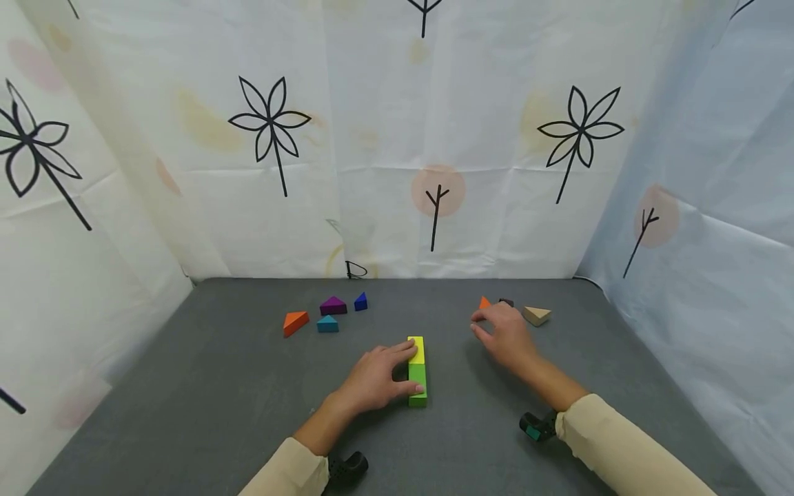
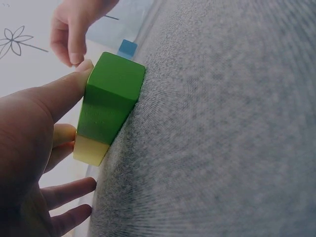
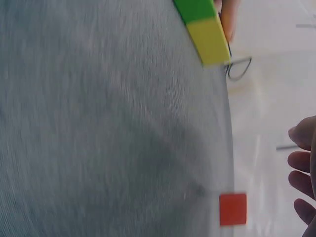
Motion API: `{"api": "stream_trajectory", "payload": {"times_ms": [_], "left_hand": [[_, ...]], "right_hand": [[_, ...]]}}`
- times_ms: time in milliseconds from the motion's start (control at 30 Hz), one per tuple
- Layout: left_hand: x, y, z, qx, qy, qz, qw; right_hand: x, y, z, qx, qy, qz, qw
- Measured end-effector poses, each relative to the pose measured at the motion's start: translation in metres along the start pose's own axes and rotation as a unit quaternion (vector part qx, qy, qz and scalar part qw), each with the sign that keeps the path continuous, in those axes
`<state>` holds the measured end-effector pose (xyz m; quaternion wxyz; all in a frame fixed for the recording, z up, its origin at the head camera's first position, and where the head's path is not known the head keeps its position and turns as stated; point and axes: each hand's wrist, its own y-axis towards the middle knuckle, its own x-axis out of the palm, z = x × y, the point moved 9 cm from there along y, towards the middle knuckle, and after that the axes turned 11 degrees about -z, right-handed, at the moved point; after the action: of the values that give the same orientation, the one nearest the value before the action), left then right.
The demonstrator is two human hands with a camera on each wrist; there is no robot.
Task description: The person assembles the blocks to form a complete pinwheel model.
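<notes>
A yellow block (image 1: 420,346) and a longer green block (image 1: 417,375) lie end to end in a line on the grey table. My left hand (image 1: 370,380) rests on them from the left, thumb on top of the green block near its front end, a fingertip on the yellow one. The other fingers extend straight in the left wrist view. Farther right, my right hand (image 1: 510,341) hovers with loosely bent fingers, holding nothing. Just beyond its fingertips is an orange block (image 1: 484,302), partly hidden, beside a dark block (image 1: 506,302) and a tan triangular block (image 1: 537,315).
At the back left stand an orange wedge (image 1: 296,322), a purple triangular block (image 1: 333,306), a teal triangular block (image 1: 327,324) and a small blue one (image 1: 361,302). A blue block (image 2: 128,48) shows past the green one in the left wrist view. Printed cloth walls (image 1: 372,227) enclose the table.
</notes>
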<state>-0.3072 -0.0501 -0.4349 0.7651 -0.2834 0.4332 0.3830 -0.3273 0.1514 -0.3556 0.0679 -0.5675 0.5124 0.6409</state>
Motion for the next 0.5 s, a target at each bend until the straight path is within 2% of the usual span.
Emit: {"api": "stream_trajectory", "payload": {"times_ms": [100, 200, 333, 500], "left_hand": [[0.001, 0.000, 0.000, 0.000, -0.002, -0.004, 1.0000], [0.003, 0.000, -0.002, 0.001, -0.006, -0.005, 1.0000], [0.004, 0.000, -0.002, 0.006, -0.010, -0.001, 0.9999], [0.003, 0.001, -0.002, 0.009, -0.005, 0.001, 0.9999]], "right_hand": [[0.000, -0.002, 0.012, 0.013, -0.016, -0.009, 0.9997], [0.005, -0.004, 0.029, 0.059, -0.018, -0.048, 0.9970], [0.011, -0.009, 0.053, 0.123, -0.030, -0.095, 0.9874], [0.012, -0.016, 0.076, 0.184, -0.037, -0.133, 0.9732]]}}
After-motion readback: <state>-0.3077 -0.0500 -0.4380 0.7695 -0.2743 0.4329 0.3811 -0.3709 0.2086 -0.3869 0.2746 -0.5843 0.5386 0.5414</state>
